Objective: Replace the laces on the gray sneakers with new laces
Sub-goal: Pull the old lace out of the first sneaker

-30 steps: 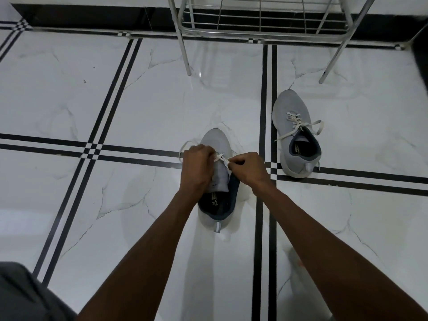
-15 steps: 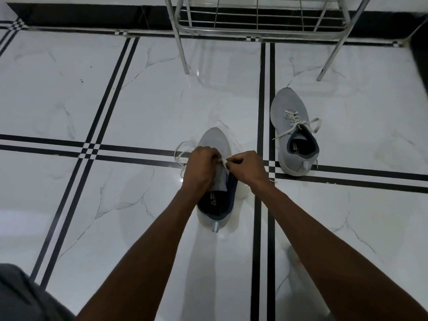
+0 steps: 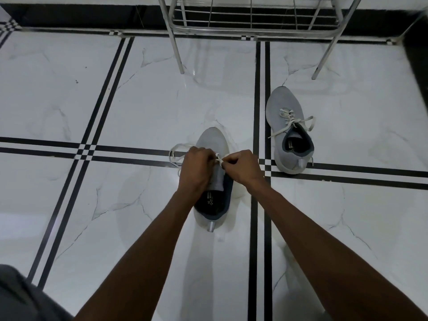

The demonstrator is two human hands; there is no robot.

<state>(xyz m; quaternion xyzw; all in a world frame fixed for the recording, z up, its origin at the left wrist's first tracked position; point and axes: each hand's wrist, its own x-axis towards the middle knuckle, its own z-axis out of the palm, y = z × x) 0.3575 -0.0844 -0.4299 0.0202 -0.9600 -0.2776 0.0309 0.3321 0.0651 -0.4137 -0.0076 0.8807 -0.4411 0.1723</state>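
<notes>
Near sneaker (image 3: 214, 141): gray knit upper, dark collar, toe pointing away, flat on the floor (image 3: 139, 107), directly ahead between both forearms. Judged light, soft-sided, liable to slide on glossy tile unless steadied.

Lace (image 3: 218, 158): pale, flat, thin; short stretch visible between the two hands over the tongue, loose loops (image 3: 177, 152) trailing on the floor just left of the shoe. Judged limp and flexible, not fragile; best taken by pinch close to the eyelet or at the tip. New or old lace: cannot tell.

Left hand (image 3: 195, 169): knuckles up, fingers curled over the left side of the eyelet area, apparently gripping lace and upper together; exact contact hidden beneath the hand.

Right hand (image 3: 243, 166): fingers curled, thumb and forefinger pinching the lace at the shoe's midline, just beside the left hand.

Forearms: both extended forward and down, converging on the shoe.

Far sneaker (image 3: 286, 126): same gray pair, well apart to the right, laced, bow loosely tied, ends splayed.

Metal rack (image 3: 252, 26): wire shelf on slim legs, beyond both shoes.
</notes>
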